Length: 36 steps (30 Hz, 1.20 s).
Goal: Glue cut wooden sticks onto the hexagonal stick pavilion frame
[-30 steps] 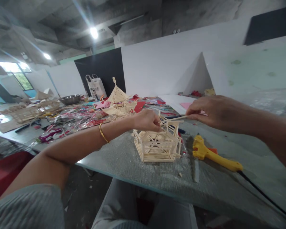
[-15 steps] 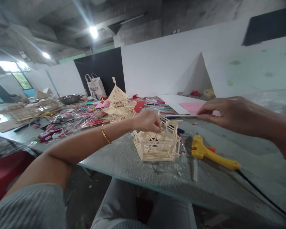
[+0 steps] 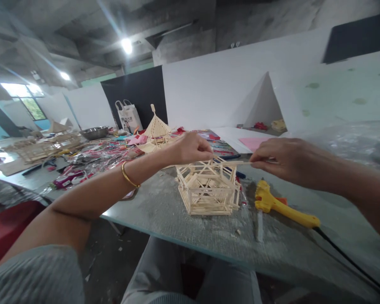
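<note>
A small frame model [image 3: 205, 196] built of thin wooden sticks stands upright on the table in front of me, its open lattice top facing up. My right hand [image 3: 280, 160], closed in a pinch, holds the right end of a thin wooden stick [image 3: 242, 163] that lies level over the model's back right edge. Above the model's back side, my left hand [image 3: 194, 147] is pinched closed at the stick's left end; its fingertips partly hide the contact. A yellow glue gun [image 3: 286, 209] lies right of the model, its nozzle pointing away.
Behind my left hand stands a taller stick model with a pointed roof [image 3: 156, 126]. Plastic-wrapped craft pieces [image 3: 104, 154] cover the table's left side, near a metal bowl [image 3: 95, 133]. Pink paper [image 3: 253, 142] lies at the back. The glue gun's black cord [image 3: 345, 253] runs right.
My left hand has risen off the model's top and moved slightly back. My right hand has come left and a little lower, bringing the stick over the model's back edge.
</note>
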Available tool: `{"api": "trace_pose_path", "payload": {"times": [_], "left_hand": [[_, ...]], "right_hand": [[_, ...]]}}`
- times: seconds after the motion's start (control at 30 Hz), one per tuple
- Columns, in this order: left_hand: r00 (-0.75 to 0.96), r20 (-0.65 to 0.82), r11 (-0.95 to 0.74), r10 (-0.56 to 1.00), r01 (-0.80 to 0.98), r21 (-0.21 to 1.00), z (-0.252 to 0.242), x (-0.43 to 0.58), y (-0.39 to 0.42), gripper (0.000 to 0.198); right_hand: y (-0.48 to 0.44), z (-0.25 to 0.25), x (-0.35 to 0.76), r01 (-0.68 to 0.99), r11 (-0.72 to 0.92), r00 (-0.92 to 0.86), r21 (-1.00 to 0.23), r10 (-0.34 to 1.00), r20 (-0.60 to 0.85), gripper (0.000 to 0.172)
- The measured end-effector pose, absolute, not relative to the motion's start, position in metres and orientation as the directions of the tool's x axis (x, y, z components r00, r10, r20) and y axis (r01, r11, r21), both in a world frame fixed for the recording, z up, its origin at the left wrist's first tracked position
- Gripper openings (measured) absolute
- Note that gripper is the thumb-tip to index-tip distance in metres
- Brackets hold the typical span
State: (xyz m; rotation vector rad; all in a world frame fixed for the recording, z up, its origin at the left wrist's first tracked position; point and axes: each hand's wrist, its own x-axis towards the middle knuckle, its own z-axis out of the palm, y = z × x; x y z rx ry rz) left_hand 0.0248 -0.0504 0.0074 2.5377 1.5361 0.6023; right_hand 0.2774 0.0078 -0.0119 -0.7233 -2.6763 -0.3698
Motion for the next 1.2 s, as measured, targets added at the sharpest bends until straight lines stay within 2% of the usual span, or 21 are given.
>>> {"api": "trace_pose_path", "payload": {"times": [0.2, 0.43, 0.57, 0.83, 1.2], "left_hand": [[0.511, 0.207, -0.551, 0.834, 0.786, 0.279, 0.002, 0.03, -0.052, 0.023], [0.513, 0.198, -0.549, 0.835, 0.765, 0.336, -0.01, 0.026, -0.044, 0.017], [0.527, 0.185, -0.558, 0.83, 0.777, 0.292, -0.011, 0.029, -0.042, 0.016], [0.498, 0.148, -0.52, 0.854, 0.82, 0.239, -0.008, 0.035, -0.047, 0.013], [0.488, 0.118, -0.502, 0.865, 0.835, 0.227, -0.01, 0.034, -0.047, 0.013]], "right_hand": [[0.002, -0.016, 0.253, 0.459, 0.873, -0.85, 0.167, 0.377, 0.368, 0.035], [0.004, -0.025, 0.248, 0.416, 0.889, -0.866, 0.19, 0.325, 0.379, 0.032], [0.003, -0.026, 0.246, 0.416, 0.887, -0.864, 0.2, 0.318, 0.39, 0.03], [0.002, -0.032, 0.247, 0.434, 0.889, -0.863, 0.146, 0.363, 0.352, 0.025], [0.01, -0.036, 0.245, 0.385, 0.903, -0.881, 0.191, 0.298, 0.367, 0.022]]}}
